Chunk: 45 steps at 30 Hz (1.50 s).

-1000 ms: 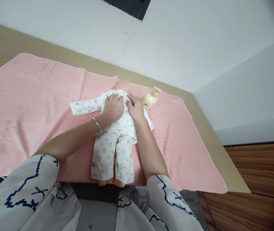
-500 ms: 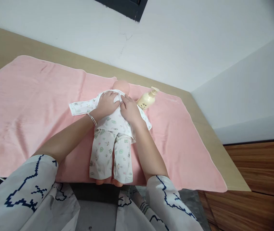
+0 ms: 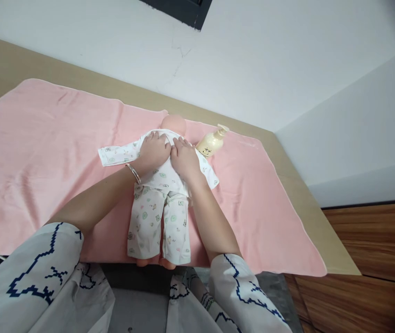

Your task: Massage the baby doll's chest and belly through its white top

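Note:
A baby doll [image 3: 173,124] in white printed pyjamas [image 3: 159,217] lies on a pink towel [image 3: 44,152], head towards the wall. My left hand [image 3: 153,150], with a bangle on its wrist, lies flat on the doll's upper trunk, fingers stretched out. Beside it, my right hand [image 3: 184,157] rests flat on the same part of the top, touching my left hand. Neither hand holds anything. The doll's left sleeve [image 3: 117,155] lies spread to the side.
A cream pump bottle [image 3: 213,142] lies on the towel just right of the doll's head. The towel covers a beige table [image 3: 301,203] set against a white wall. A wooden floor shows at the right.
Both hands slid from the doll's mid trunk up towards its collar and now lie side by side there. The view shifted slightly.

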Available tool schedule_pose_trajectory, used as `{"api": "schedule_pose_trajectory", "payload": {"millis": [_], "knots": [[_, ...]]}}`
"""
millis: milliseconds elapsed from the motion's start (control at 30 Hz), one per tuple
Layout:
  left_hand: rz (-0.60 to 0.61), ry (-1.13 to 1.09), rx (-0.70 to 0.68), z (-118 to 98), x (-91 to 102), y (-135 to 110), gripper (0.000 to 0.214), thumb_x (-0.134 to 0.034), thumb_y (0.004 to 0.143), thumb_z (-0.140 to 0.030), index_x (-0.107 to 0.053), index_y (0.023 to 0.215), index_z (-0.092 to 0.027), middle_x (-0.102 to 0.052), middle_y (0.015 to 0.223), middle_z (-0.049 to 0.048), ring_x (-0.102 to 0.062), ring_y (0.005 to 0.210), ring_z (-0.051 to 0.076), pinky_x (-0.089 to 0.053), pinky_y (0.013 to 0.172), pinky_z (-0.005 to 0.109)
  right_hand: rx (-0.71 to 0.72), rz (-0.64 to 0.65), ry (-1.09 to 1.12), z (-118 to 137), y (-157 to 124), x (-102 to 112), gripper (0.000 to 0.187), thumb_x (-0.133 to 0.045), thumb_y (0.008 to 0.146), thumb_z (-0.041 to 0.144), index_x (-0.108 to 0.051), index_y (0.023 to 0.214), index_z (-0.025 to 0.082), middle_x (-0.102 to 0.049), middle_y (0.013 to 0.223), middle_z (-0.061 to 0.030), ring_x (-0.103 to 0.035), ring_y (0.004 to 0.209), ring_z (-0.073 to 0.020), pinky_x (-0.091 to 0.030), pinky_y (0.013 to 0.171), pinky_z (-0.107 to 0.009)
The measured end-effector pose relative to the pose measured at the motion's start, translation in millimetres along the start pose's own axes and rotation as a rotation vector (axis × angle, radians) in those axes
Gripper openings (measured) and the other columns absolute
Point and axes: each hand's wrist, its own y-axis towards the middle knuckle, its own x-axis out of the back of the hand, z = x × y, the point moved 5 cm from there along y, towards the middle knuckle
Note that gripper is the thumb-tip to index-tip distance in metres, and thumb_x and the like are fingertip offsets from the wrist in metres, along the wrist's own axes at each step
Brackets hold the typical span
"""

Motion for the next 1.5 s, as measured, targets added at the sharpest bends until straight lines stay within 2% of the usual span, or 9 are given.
{"api": "schedule_pose_trajectory", "payload": {"millis": [167,300,400,567,700,800,1000,1233,1500], "knots": [[-0.001,0.013,0.017,0,1.0,0,0.043,-0.036,0.100,-0.026,-0.060,0.130,-0.007,-0.062,0.138,0.0217,-0.052,0.135,0.033,-0.038,0.117,0.050,-0.032,0.009,-0.045,12,-6,6,0.045,-0.033,0.101,0.023,-0.062,0.133,0.012,-0.060,0.147,-0.0194,-0.053,0.140,-0.0343,-0.041,0.116,-0.052],[0.082,0.108,-0.009,-24,8.8,-12,0.044,-0.035,0.100,-0.021,-0.058,0.132,0.000,-0.062,0.135,0.0269,-0.053,0.134,0.036,-0.039,0.115,0.050,-0.036,0.037,0.066,-16,9,-3,0.053,-0.033,0.102,0.029,-0.048,0.149,0.012,-0.043,0.161,-0.0178,-0.037,0.153,-0.0321,-0.031,0.124,-0.053],[0.185,0.102,-0.093,-33,13.2,-15,0.039,-0.037,0.094,-0.010,-0.065,0.120,-0.003,-0.066,0.127,0.0232,-0.058,0.127,0.033,-0.044,0.110,0.044,-0.058,0.047,0.071,-28,15,-9,0.055,-0.031,0.102,0.031,-0.044,0.152,0.013,-0.036,0.165,-0.0170,-0.032,0.155,-0.0340,-0.026,0.125,-0.058],[0.227,0.060,-0.282,-20,12.1,-4,0.034,-0.038,0.093,-0.009,-0.071,0.097,-0.010,-0.072,0.109,0.0164,-0.064,0.114,0.028,-0.046,0.109,0.042,-0.067,-0.028,-0.122,-1,-3,0,0.048,-0.028,0.102,0.026,-0.056,0.137,0.008,-0.063,0.141,-0.0224,-0.055,0.136,-0.0358,-0.038,0.115,-0.056],[0.145,-0.060,-0.146,1,6.4,11,0.037,-0.036,0.098,-0.021,-0.069,0.113,-0.012,-0.069,0.127,0.0154,-0.058,0.127,0.029,-0.042,0.115,0.046,-0.087,-0.054,-0.244,20,-17,7,0.043,-0.031,0.101,0.025,-0.062,0.124,0.007,-0.070,0.125,-0.0240,-0.064,0.122,-0.0366,-0.042,0.110,-0.054],[0.084,-0.103,-0.085,4,1.1,12,0.039,-0.038,0.098,-0.025,-0.066,0.122,-0.015,-0.066,0.135,0.0137,-0.056,0.131,0.029,-0.041,0.116,0.047,-0.073,-0.049,-0.184,15,-12,6,0.041,-0.031,0.099,0.023,-0.065,0.118,0.010,-0.072,0.120,-0.0213,-0.065,0.119,-0.0344,-0.044,0.107,-0.051],[-0.015,-0.049,0.006,-6,-1.2,-1,0.038,-0.035,0.100,-0.024,-0.068,0.116,-0.013,-0.065,0.134,0.0164,-0.055,0.132,0.032,-0.038,0.116,0.052,-0.039,0.018,0.075,-20,10,-7,0.055,-0.034,0.097,0.029,-0.050,0.147,0.013,-0.046,0.159,-0.0167,-0.039,0.151,-0.0320,-0.027,0.124,-0.058],[-0.041,-0.032,0.017,-8,4.6,-3,0.033,-0.039,0.099,-0.023,-0.070,0.110,-0.016,-0.069,0.123,0.0124,-0.059,0.123,0.029,-0.043,0.112,0.045,-0.038,-0.024,0.064,-22,10,-12,0.055,-0.033,0.097,0.029,-0.049,0.148,0.014,-0.048,0.159,-0.0165,-0.040,0.151,-0.0308,-0.025,0.124,-0.060],[0.238,0.118,-0.048,-33,27.8,-13,0.030,-0.043,0.095,-0.012,-0.072,0.096,-0.009,-0.071,0.112,0.0191,-0.064,0.115,0.033,-0.048,0.100,0.046,0.023,-0.016,-0.043,-4,3,4,0.040,-0.031,0.097,0.021,-0.066,0.116,0.017,-0.070,0.124,-0.0147,-0.060,0.120,-0.0299,-0.046,0.104,-0.045]]}}
